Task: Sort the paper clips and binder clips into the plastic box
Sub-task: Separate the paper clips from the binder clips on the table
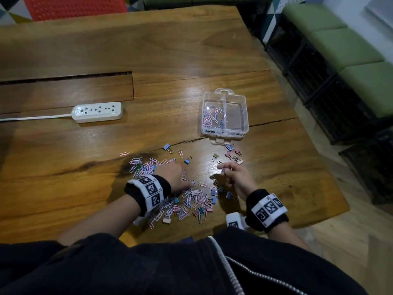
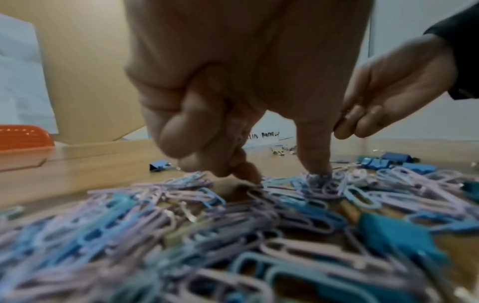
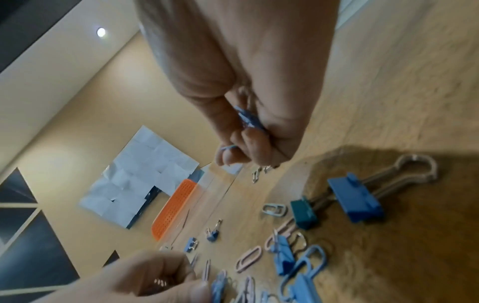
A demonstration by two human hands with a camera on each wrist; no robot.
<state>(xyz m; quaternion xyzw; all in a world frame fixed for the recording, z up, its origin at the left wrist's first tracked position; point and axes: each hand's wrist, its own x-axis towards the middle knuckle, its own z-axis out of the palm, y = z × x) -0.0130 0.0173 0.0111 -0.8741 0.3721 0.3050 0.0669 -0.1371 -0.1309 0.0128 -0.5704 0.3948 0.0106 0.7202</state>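
Close to the person, on the wood table [image 1: 63,145], thin bent-wire paper clips [image 1: 191,199] and boxy binder clips [image 1: 213,200] lie mixed. Left hand [image 1: 174,175] reaches down, curled fingertips touching the pile; whether it holds any is unclear. Right hand [image 1: 236,177] hovers, pinching blue clips [image 3: 247,120]. Farther off sits the clear box [image 1: 244,116], clips in its left half.

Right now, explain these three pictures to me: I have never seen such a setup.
No machine: a person wears one camera on the head and one on each wrist. The head view shows a wooden table, a clear plastic box with paper clips in its left compartment, and a power strip. Loose paper clips and binder clips lie scattered. The left hand reaches into the pile, fingers touching clips. The right hand pinches a blue paper clip.
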